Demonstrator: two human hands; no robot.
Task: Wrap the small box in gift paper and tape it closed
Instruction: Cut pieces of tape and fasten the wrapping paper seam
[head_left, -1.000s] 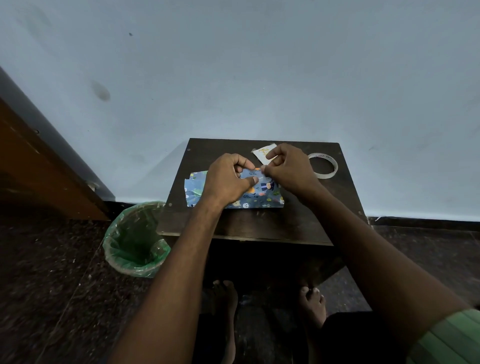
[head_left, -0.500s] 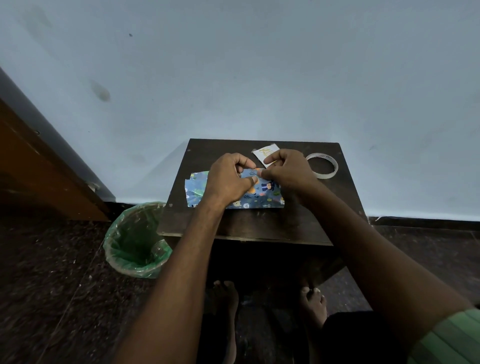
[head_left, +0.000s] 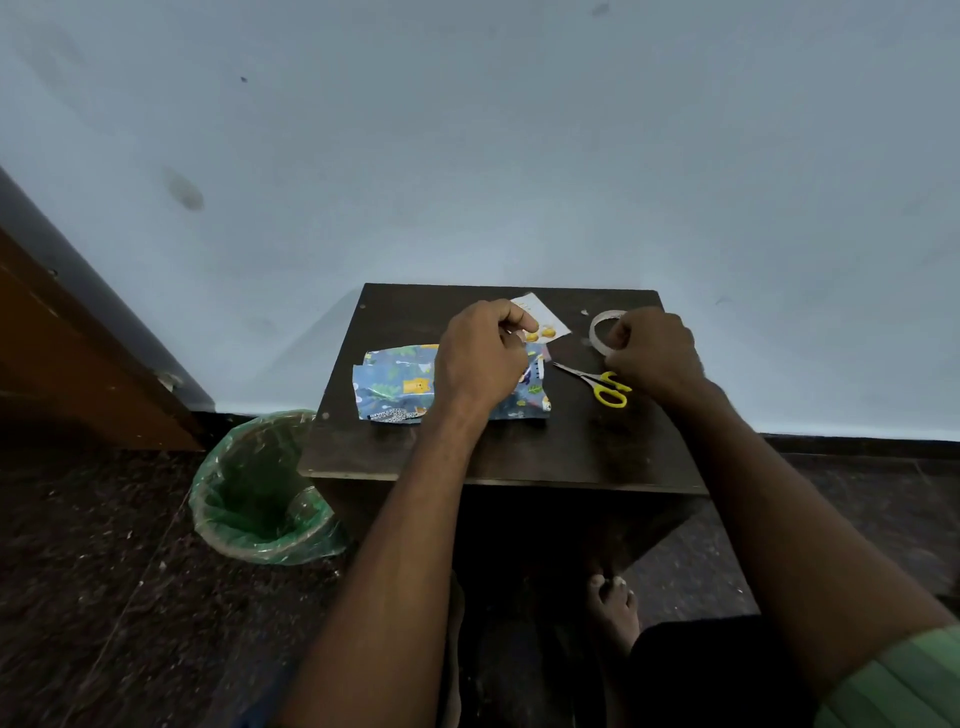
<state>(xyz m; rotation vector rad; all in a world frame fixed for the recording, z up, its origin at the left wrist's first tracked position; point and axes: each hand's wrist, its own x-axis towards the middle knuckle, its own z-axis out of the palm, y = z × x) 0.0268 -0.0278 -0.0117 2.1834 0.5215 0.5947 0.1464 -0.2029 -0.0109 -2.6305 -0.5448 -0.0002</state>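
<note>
The small box lies wrapped in blue gift paper (head_left: 395, 387) printed with animals, on the dark wooden table (head_left: 519, 452); the box itself is hidden by the paper. My left hand (head_left: 480, 358) sits on top of the parcel, its fingers curled over the paper at the far edge. My right hand (head_left: 652, 353) is off to the right and grips the clear tape roll (head_left: 600, 325) near the table's far right corner. Only the roll's left arc shows past my fingers.
Yellow-handled scissors (head_left: 608, 387) lie between the parcel and my right hand. A white paper scrap (head_left: 540, 317) with yellow prints lies behind my left hand. A green-lined bin (head_left: 260, 493) stands on the floor left of the table. The wall is just behind.
My right hand left the parcel and moved right to the tape roll, which it now grips. That uncovered the scissors. My left hand stays on the parcel.
</note>
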